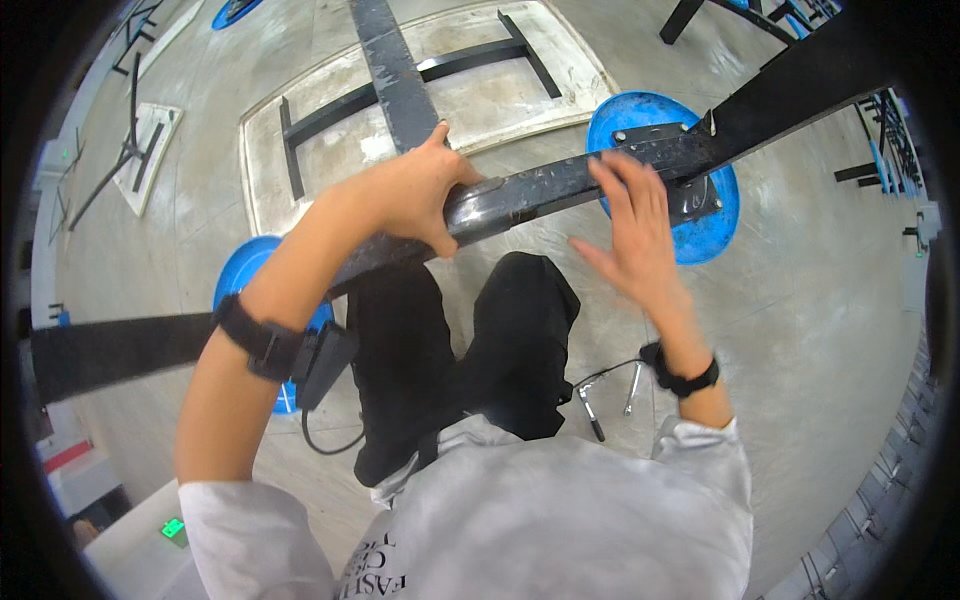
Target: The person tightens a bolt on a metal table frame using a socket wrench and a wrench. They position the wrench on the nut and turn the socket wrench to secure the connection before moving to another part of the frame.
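A black metal beam (525, 195) runs across in front of my knees, rising toward the right. My left hand (425, 190) is wrapped over it, with the thumb on the near side. My right hand (635, 225) is open, thumb and fingers apart and slightly blurred. Its fingertips reach the beam near its right end, but I cannot tell whether they touch. Past them, the beam meets a thick black leg (790, 95) and a bolted plate (695, 200) on a blue round seat (705, 240). Another black bar (392, 75) extends away from the beam near my left hand.
A white board (590, 60) with a black bracket frame (350, 105) lies on the floor ahead. Another blue seat (245, 265) is partly hidden behind my left forearm. A ratchet wrench (591, 412) and a slim metal tool (633, 388) lie beside my right knee.
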`<control>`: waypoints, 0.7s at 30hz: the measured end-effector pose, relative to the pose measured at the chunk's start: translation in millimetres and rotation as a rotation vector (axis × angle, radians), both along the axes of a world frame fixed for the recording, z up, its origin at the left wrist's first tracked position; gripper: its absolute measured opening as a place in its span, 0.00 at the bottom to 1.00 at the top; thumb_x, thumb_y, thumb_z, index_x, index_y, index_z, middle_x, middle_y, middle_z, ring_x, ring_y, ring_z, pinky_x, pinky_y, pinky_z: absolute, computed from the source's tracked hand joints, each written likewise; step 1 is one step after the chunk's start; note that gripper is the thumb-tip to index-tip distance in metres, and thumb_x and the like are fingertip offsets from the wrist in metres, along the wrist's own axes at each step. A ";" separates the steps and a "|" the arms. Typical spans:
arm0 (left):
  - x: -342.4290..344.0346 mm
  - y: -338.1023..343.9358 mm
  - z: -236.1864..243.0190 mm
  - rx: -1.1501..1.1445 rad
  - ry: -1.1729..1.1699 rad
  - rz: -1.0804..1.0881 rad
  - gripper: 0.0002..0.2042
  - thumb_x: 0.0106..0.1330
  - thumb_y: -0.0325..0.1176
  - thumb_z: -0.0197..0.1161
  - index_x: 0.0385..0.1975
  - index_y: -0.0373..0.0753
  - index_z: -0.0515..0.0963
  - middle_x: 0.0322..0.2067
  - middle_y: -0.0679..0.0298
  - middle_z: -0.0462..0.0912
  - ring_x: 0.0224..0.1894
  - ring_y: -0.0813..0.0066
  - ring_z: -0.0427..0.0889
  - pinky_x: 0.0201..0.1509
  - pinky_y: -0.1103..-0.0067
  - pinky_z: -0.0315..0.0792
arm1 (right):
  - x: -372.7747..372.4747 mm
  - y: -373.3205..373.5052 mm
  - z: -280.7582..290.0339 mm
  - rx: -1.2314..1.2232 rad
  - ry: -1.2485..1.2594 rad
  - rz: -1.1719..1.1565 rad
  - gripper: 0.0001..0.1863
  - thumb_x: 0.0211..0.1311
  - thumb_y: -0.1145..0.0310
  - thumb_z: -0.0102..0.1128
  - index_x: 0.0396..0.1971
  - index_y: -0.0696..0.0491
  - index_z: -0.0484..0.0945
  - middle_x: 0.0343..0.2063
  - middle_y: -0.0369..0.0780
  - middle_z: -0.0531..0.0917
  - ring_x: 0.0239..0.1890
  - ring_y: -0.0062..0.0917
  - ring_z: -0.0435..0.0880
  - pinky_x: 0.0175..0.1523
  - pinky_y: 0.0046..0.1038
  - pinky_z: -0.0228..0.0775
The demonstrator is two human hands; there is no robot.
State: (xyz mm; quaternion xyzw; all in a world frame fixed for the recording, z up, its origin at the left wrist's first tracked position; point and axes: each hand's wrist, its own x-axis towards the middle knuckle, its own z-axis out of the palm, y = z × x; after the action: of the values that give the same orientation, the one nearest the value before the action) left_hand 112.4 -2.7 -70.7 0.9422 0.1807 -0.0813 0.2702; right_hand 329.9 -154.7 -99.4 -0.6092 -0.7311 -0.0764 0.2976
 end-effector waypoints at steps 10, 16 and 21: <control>-11.4 -8.6 -6.9 0.015 -0.136 0.053 0.36 0.30 0.34 0.68 0.48 0.32 0.72 0.48 0.49 0.72 0.49 0.54 0.73 0.68 0.63 0.47 | 13.3 88.8 34.5 -0.817 -0.380 0.443 0.23 0.33 0.64 0.70 0.32 0.59 0.74 0.27 0.48 0.80 0.35 0.43 0.78 0.41 0.37 0.70; -82.8 -59.0 17.6 0.333 -0.125 0.363 0.40 0.36 0.39 0.73 0.55 0.35 0.64 0.53 0.49 0.67 0.53 0.52 0.69 0.56 0.67 0.66 | 24.1 82.6 34.4 -0.766 -0.355 0.469 0.20 0.34 0.64 0.69 0.29 0.59 0.75 0.24 0.49 0.79 0.32 0.44 0.78 0.38 0.37 0.70; -115.4 -69.6 2.4 0.371 0.082 0.571 0.24 0.41 0.40 0.71 0.37 0.32 0.75 0.33 0.51 0.78 0.39 0.52 0.76 0.42 0.67 0.71 | 18.5 87.7 31.9 -0.728 -0.346 0.493 0.20 0.34 0.65 0.68 0.28 0.60 0.75 0.23 0.49 0.79 0.31 0.43 0.78 0.38 0.37 0.70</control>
State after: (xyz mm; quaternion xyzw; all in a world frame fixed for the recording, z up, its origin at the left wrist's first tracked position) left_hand -3.0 -72.4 -68.2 0.8826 0.4596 -0.0058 0.0985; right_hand 348.4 -67.0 -67.5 -0.4605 -0.8720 0.1574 -0.0521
